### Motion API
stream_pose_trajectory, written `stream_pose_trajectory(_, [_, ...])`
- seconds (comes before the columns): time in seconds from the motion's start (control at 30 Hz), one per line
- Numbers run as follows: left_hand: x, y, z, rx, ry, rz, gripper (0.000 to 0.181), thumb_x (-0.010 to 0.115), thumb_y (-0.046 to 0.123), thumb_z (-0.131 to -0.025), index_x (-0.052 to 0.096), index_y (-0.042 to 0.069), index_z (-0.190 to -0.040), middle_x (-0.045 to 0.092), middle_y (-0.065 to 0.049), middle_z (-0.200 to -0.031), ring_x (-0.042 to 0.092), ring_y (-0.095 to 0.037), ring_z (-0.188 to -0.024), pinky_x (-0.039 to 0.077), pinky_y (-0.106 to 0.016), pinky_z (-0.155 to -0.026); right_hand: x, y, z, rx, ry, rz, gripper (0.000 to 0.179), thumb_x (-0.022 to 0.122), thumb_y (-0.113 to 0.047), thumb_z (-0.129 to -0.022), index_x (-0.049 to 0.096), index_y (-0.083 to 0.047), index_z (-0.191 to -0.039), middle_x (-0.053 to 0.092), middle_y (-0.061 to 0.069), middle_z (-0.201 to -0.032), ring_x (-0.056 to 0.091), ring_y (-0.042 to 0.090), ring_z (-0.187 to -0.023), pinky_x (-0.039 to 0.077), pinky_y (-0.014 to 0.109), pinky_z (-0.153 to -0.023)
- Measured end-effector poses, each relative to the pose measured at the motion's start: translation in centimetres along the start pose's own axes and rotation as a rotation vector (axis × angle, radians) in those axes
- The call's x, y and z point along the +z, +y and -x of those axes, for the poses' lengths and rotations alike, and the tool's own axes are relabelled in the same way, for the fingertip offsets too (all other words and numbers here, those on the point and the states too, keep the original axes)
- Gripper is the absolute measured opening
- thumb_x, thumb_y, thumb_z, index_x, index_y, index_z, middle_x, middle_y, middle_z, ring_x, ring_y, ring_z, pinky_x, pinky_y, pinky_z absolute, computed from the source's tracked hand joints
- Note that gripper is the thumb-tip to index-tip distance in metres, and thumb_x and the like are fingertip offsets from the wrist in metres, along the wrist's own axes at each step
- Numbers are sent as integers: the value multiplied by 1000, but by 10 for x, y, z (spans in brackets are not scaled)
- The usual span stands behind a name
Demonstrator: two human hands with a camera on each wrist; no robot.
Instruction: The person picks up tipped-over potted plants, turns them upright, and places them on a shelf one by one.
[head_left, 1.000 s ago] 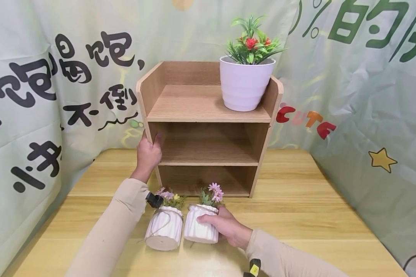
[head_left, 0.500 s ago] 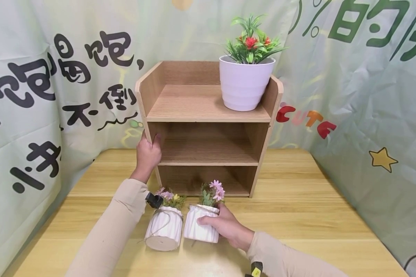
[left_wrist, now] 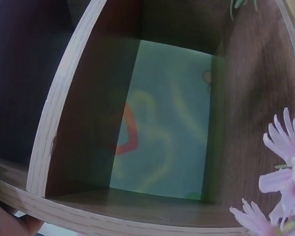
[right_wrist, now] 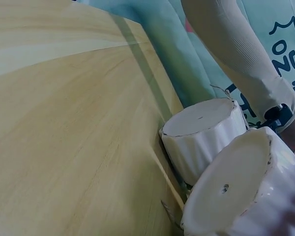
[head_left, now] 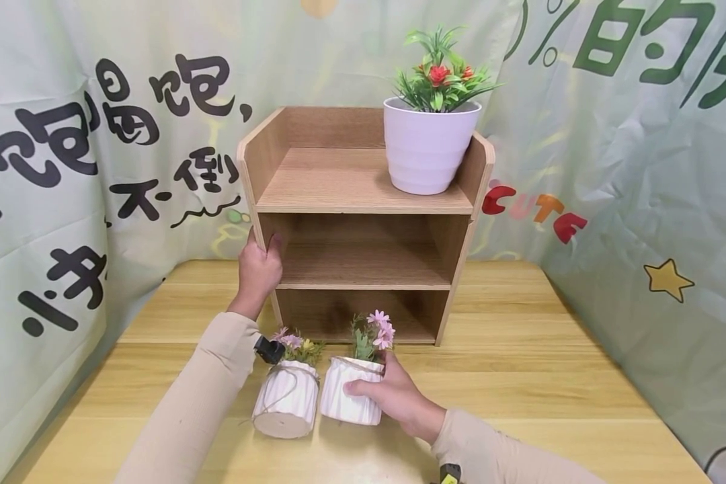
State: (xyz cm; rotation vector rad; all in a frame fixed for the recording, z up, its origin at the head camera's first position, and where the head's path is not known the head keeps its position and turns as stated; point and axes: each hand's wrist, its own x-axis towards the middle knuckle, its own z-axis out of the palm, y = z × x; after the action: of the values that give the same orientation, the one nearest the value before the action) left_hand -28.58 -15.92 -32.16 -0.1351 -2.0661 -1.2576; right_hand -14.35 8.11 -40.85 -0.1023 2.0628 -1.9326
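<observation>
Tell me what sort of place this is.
Probably an indoor corner staged for recording, though the wider room is out of view: printed sheeting hangs behind and beside a wooden table, on which stands a wooden shelf unit.

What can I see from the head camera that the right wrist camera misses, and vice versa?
Only the head view shows the wooden shelf, the large pale planter with red flowers on top, and the gold star on the backdrop.

Only the right wrist view shows the underside of the white pot that the right hand holds, with a dark spot near its middle.

Both show that pot, the second white pot, the tabletop and the left sleeve with a black device at its cuff.
</observation>
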Motion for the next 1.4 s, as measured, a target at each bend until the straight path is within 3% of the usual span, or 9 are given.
stream_pose_trajectory(0.17, [0, 0, -1, 5, 5, -2, 38, 55, 16, -95, 51, -6, -126, 62, -33, -111, 57, -47, -109, 42, -55, -94, 0, -1, 2, -10, 14, 26, 88, 79, -13, -73, 24, 6, -139, 59, 16, -102, 64, 23, -81, 56, 38, -71])
stream_pose_trajectory(0.37, [0, 1, -1, 6, 7, 2, 38, 54, 17, -95, 51, -6, -127, 62, -33, -111, 57, -48, -108, 42, -55, -94, -1, -4, 4, -25, 10, 41, 83, 81, -14, -72, 28, 3, -134, 59, 15, -101, 63, 23, -82, 55, 37, -72])
stream_pose_trajectory(0.57, [0, 1, -1, 8, 7, 2, 38, 54, 17, -95, 51, -6, -126, 62, -33, -110, 58, -47, -107, 43, -55, -93, -1, -7, 8, -41, 11, 70, 101, 82, -15, -71, 16, 5, -144, 56, 19, -111, 60, 28, -93, 54, 42, -81])
stream_pose_trajectory(0.7, [0, 0, -1, 11, 7, 1, 37, 55, 16, -95, 51, -6, -125, 62, -33, -110, 58, -47, -107, 43, -55, -93, 0, -9, 12, -52, 51, 141, 120, 86, -20, -68, 1, 8, -150, 39, 32, -137, 47, 43, -119, 37, 55, -102])
stream_pose_trajectory(0.8, [0, 0, -1, 8, 2, -3, 37, 55, 16, -96, 51, -6, -126, 62, -33, -110, 58, -48, -107, 42, -55, -94, 0, -11, 15, -66, 80, 194, 128, 87, -25, -66, -3, 8, -150, 19, 35, -150, 29, 49, -134, 22, 61, -108])
stream_pose_trajectory(1.0, [0, -1, 0, -1, -10, 3, 38, 54, 17, -96, 50, -5, -128, 61, -33, -114, 56, -46, -110, 41, -55, -96, 1, -15, 17, -95, 109, 252, 132, 88, -30, -64, -3, 7, -151, 11, 34, -153, 22, 49, -137, 20, 61, -108])
stream_pose_trajectory(1.17, [-2, 0, 2, -14, -13, 1, 39, 54, 17, -96, 50, -5, -128, 60, -33, -115, 56, -47, -111, 41, -55, -97, 0, -21, 19, -145, 107, 282, 130, 89, -29, -62, 1, 5, -151, 34, 33, -144, 42, 44, -127, 31, 58, -105])
stream_pose_trajectory(1.3, [-2, 2, 2, -16, -12, -1, 39, 54, 16, -96, 50, -5, -128, 60, -33, -115, 55, -47, -112, 40, -55, -97, -3, -27, 21, -189, 108, 327, 132, 90, -32, -61, 1, 5, -151, 39, 32, -139, 46, 42, -122, 33, 59, -103])
stream_pose_trajectory(1.4, [-1, 3, 2, -16, -12, 2, 38, 54, 16, -96, 50, -5, -127, 60, -33, -115, 55, -47, -112, 41, -55, -97, -5, -33, 20, -227, 101, 329, 120, 90, -32, -61, 15, 2, -149, 50, 27, -129, 53, 38, -115, 40, 56, -99])
